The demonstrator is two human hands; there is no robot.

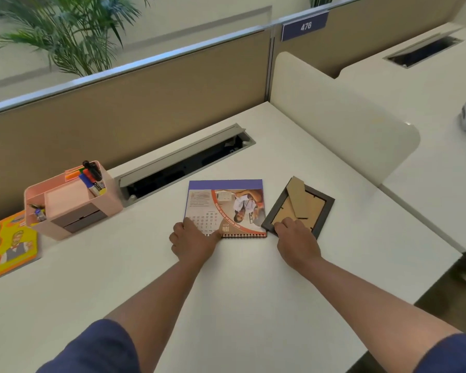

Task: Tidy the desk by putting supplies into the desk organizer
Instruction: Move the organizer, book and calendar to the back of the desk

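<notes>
Single head-worn wide view, looking forward and down, close over desk (253,305)

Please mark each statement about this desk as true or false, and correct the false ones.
1. The left hand rests on the spiral-bound calendar. True.
2. The picture frame lies with its glass side up. False: its cardboard back with the stand faces up.
3. The markers stand in the pink desk organizer. True.
4. The right hand holds a marker. False: it touches the near corner of the frame.
5. The yellow-green book lies right of the calendar. False: it lies at the far left, beside the organizer.
</notes>
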